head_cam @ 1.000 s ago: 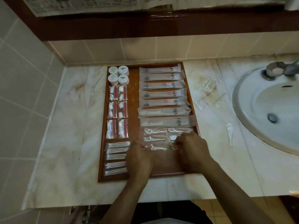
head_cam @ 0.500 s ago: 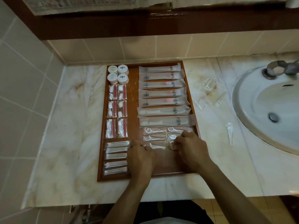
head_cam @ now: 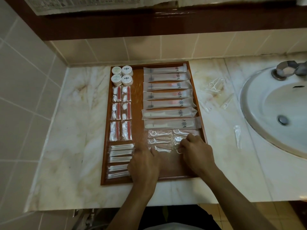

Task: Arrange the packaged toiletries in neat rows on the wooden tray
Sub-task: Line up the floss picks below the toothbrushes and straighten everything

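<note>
Now both hands, left hand and right hand, pinch floss-pick packets on wooden tray

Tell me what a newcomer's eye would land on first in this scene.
First, the wooden tray on the marble counter, filled with neat rows: long toothbrush packets stacked down its right side, four round white jars at its far left corner. Then the left hand and right hand at the near end, fingers on the clear floss-pick packets. A white sink sits at right.
</note>
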